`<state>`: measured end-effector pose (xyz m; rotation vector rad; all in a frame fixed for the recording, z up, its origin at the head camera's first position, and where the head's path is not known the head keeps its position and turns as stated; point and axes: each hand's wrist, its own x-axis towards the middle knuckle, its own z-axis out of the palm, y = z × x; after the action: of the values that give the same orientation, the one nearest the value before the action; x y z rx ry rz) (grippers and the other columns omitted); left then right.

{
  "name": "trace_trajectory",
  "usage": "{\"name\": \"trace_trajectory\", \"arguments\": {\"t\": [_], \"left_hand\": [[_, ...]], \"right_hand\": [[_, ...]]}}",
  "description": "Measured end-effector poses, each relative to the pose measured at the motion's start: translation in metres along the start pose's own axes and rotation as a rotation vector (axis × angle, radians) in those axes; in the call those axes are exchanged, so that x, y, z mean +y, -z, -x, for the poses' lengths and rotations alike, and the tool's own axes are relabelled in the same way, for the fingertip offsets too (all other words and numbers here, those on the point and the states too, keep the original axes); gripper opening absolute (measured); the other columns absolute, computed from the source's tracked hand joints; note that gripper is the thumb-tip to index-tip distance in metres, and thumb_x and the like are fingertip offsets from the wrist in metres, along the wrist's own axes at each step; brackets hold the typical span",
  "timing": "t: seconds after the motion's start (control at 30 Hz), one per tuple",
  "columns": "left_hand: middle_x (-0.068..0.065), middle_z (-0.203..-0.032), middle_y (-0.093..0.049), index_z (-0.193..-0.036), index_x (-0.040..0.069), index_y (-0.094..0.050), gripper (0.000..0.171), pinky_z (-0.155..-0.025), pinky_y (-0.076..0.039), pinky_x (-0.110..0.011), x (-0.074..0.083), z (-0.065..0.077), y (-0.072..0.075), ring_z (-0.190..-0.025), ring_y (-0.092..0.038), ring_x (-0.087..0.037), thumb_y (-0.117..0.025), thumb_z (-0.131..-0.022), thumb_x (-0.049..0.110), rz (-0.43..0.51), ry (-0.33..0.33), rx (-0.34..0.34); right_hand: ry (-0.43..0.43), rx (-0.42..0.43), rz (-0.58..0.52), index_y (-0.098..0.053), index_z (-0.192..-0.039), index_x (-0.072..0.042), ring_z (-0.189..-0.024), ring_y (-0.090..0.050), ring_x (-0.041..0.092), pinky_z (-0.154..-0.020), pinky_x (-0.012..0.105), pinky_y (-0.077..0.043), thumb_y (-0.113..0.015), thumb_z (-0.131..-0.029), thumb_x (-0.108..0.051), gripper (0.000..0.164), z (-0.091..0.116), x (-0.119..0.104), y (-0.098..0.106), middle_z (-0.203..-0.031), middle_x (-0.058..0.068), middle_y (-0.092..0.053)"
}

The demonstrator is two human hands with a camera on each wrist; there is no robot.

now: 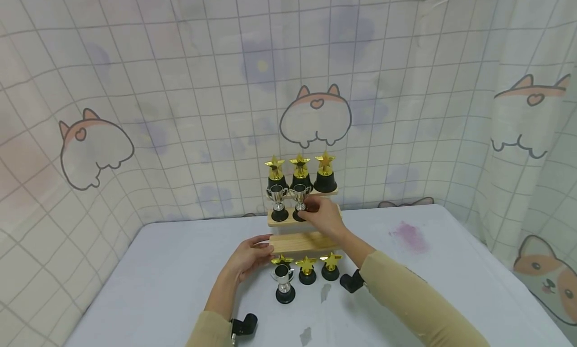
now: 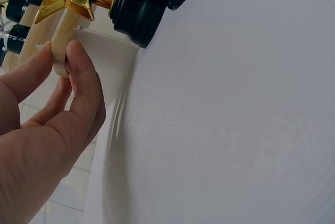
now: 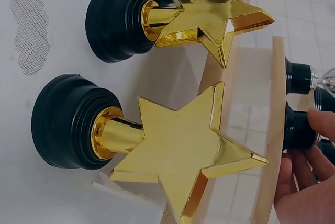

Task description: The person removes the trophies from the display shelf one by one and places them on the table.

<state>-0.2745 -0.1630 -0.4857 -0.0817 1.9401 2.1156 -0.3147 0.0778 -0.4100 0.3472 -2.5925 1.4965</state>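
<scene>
My right hand (image 1: 325, 218) grips a silver cup trophy (image 1: 299, 193) by its lower part; its black base (image 3: 298, 127) stands on the middle wooden tier in the right wrist view. Another silver cup trophy (image 1: 278, 196) is just left of it on that tier. With thumb and fingers, my left hand (image 1: 247, 257) pinches the left end of the lowest wooden tier (image 1: 299, 242), whose top is bare. Gold star trophies with black bases stand along the top tier, including the rightmost star trophy (image 1: 325, 172).
In front of the stand, a silver cup trophy (image 1: 284, 286) and three gold star trophies, among them the middle star trophy (image 1: 307, 272), stand on the white-covered table (image 1: 180, 272). A checked curtain (image 1: 203, 111) hangs behind. Black wrist cameras (image 1: 245, 325) sit on both forearms.
</scene>
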Motion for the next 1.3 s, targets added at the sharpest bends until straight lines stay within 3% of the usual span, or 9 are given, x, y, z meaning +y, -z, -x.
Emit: {"name": "trace_trajectory", "arguments": {"t": [1.03, 1.3], "left_hand": [[-0.024, -0.122, -0.059, -0.146, -0.009, -0.046, 0.054, -0.084, -0.061, -0.032, -0.001, 0.001, 0.000, -0.094, -0.068, -0.022, -0.067, -0.097, -0.001, 0.007, -0.013, -0.008], [-0.023, -0.122, -0.059, -0.146, -0.008, -0.047, 0.053, -0.084, -0.061, -0.032, 0.000, 0.002, -0.001, -0.094, -0.067, -0.021, -0.067, -0.097, -0.002, 0.011, -0.016, -0.011]], "right_hand": [[-0.039, -0.020, -0.138, -0.067, -0.115, -0.002, -0.105, -0.066, 0.027, -0.088, 0.038, -0.058, -0.081, -0.090, -0.015, 0.032, 0.028, -0.002, 0.023, -0.111, 0.011, -0.069], [-0.084, -0.023, -0.123, -0.067, -0.117, -0.004, -0.109, -0.065, 0.028, -0.091, 0.040, -0.057, -0.081, -0.090, -0.017, 0.033, 0.038, -0.004, 0.031, -0.112, 0.009, -0.068]]}}
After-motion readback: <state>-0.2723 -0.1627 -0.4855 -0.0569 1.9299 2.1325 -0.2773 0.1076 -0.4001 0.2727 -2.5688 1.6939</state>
